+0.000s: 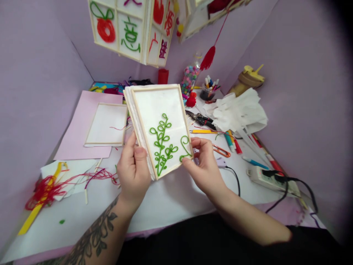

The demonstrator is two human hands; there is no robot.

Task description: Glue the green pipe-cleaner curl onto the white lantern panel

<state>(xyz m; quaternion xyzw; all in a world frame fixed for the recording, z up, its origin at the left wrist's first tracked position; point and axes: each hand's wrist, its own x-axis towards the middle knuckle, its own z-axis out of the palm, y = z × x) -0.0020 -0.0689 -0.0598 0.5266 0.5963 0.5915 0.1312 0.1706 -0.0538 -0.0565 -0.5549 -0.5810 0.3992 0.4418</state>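
Note:
A white box with pale wooden edging (171, 101) is held up above the table, its front panel tilted toward me. On that panel lies a looped green vine (161, 143), with a curled green piece (185, 147) near its lower right corner. My left hand (134, 165) grips the box at its lower left edge, thumb in front. At the lower right corner my right hand (204, 165) closes around the edge, its thumb touching the bottom of the curled piece. The fingers behind the box are partly hidden.
A framed white panel (106, 123) lies on pink card at left, above tangled red thread (48, 191). Pliers (200, 118), markers, white cloth (238, 110) and a power strip (271, 178) are at right. Decorated lanterns (132, 29) hang overhead.

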